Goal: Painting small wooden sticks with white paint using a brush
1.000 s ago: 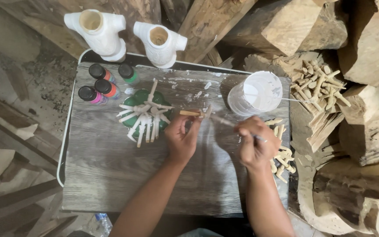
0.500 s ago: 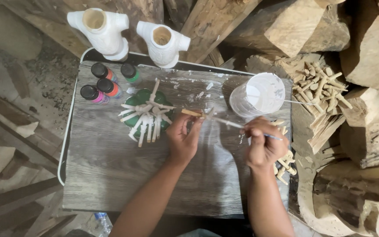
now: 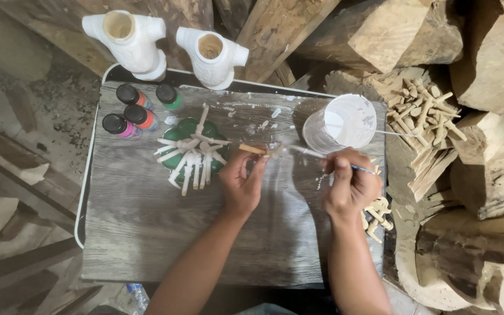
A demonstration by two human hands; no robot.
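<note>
From the head camera, the left hand [image 3: 241,185] pinches a small wooden piece [image 3: 258,150] between its fingertips, and the right hand [image 3: 350,185] is closed around a thin paintbrush [image 3: 316,155] whose tip touches that piece between the two hands. Just above the right hand stands a white paint cup [image 3: 342,123], and left of the left hand white-painted sticks [image 3: 192,156] rest on a green lid. The right hand could bump the cup and spill paint, or the little piece could slip from the pinch.
</note>
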